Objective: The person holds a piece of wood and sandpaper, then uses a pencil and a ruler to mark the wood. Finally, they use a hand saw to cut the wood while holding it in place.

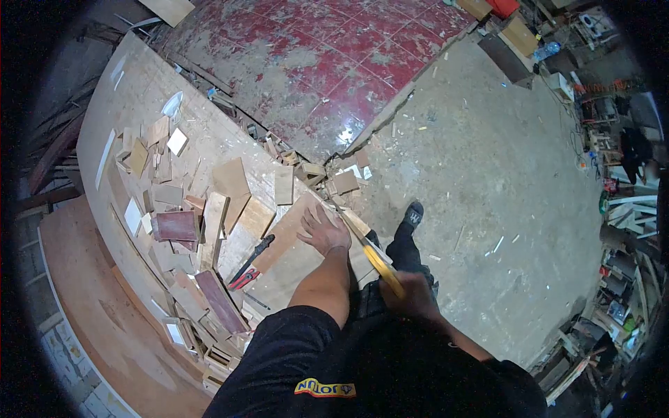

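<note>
My left hand (324, 231) lies flat with its fingers spread on a brown wooden board (282, 237) at the bench edge. Closed around the end of a long yellow tool (380, 263) is my right hand (408, 294), close to my body. A thin dark part of the tool runs forward past the fingertips of my left hand, along the board's right end; its exact shape is unclear. Left of the board lie a black-handled tool (261, 247) and a red-handled tool (244, 280).
Wood offcuts (167, 195) and dark red blocks (174, 226) are scattered over the workbench (132, 76). Beyond it is a dusty red tiled floor (334, 56). My shoe (414, 212) stands on the concrete floor (488, 188). Clutter lines the right wall.
</note>
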A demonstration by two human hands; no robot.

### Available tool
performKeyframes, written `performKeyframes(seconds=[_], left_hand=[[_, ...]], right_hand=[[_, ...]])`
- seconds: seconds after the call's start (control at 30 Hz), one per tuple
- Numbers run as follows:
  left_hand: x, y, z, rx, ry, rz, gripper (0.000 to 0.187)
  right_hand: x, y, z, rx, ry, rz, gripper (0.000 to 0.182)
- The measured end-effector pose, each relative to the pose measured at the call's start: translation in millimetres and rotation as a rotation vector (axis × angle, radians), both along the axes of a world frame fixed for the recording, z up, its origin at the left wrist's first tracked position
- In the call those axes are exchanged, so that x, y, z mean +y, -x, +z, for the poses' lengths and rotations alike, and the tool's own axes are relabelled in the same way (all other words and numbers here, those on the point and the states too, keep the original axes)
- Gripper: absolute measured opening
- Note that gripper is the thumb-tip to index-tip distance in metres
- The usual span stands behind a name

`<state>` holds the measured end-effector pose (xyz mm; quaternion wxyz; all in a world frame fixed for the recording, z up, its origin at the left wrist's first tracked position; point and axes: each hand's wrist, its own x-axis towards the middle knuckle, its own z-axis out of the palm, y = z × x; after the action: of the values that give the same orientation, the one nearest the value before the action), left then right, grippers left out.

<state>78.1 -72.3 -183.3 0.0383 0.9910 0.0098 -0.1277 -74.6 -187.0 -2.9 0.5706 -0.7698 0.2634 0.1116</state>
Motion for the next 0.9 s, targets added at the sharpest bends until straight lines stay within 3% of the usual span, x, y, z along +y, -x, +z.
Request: performKeyframes(seconds=[0.07, 0.13, 0.3, 0.37, 0.47, 0.5, 0.57, 0.63, 0.77, 0.83, 0.9], left_hand=[[1, 2, 1, 0.009, -0.014, -0.014, 0.065], [3, -2, 3, 0.081, -0.001, 0.006, 0.064], [-2, -5, 14, 0.125, -0.013, 0.015, 0.065], [0, -1, 10, 0.084, -0.013, 0.005, 0.065], [1, -2, 10, 0.079, -0.003, 0.01, 0.064], [-1, -5, 9, 0.075, -0.001, 0.027, 0.064], [2, -1, 8, 0.074, -0.025, 0.0, 0.064], [4, -2, 1, 0.108, -0.014, 0.013, 0.064], [-1, -5, 15, 0.16, -0.056, 0.013, 0.063], [-2, -8, 8, 0.143, -0.049, 0.02, 0.063], [2, 0, 8, 0.146, -0.05, 0.019, 0.063]], right_hand=[[14, -6, -76, -0.191, 0.63, 0.349, 0.025], [15, -79, -31, 0.201, 0.214, 0.056, 0.03], [-2, -56, 0, 0.152, 0.142, 0.093, 0.032], [-13, -15, 8, -0.075, 0.122, 0.121, 0.026], [-11, -7, 36, 0.057, 0.081, 0.064, 0.023], [-3, -13, 25, -0.096, 0.096, 0.02, 0.023], [6, -37, -29, -0.152, 0.32, 0.204, 0.026], [20, -89, -14, 0.223, 0.232, 0.082, 0.03], [14, -76, -20, 0.126, 0.178, 0.072, 0.036], [4, -47, 16, 0.066, 0.106, 0.017, 0.032], [-6, -30, 65, 0.173, 0.15, 0.064, 0.026]])
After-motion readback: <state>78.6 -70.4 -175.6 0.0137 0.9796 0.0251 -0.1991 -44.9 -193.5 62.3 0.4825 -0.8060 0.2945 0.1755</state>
